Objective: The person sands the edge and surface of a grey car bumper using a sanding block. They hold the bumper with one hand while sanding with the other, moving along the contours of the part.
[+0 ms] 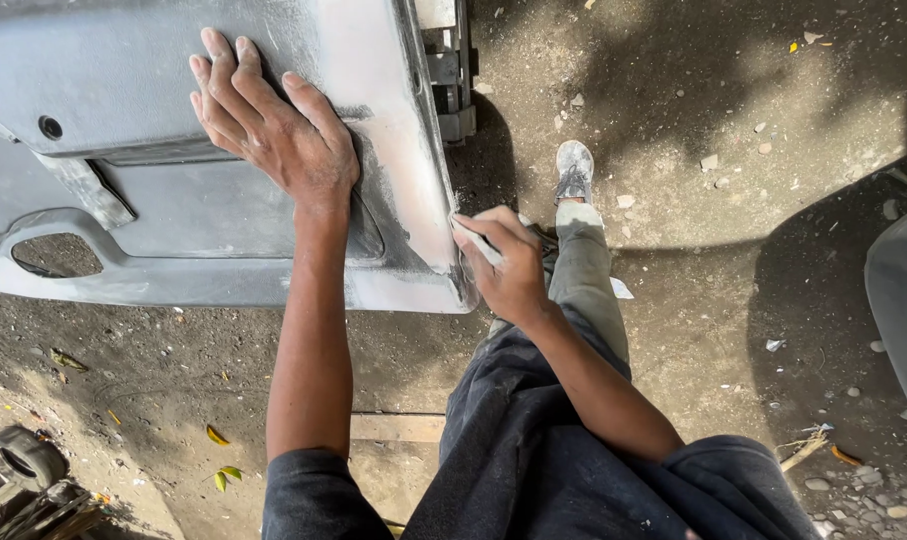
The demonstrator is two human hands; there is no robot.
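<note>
My left hand (274, 130) spread flat, fingers open, pressing on the grey car door panel (174, 200), my right hand (504, 265) closed around a small sanding pad (471, 240) at the panel's lower right corner, dirt ground (734, 200) below

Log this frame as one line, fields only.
left hand: flat on grey panel | right hand: gripping sanding paper at panel edge | ground: dirt, shoe
</note>
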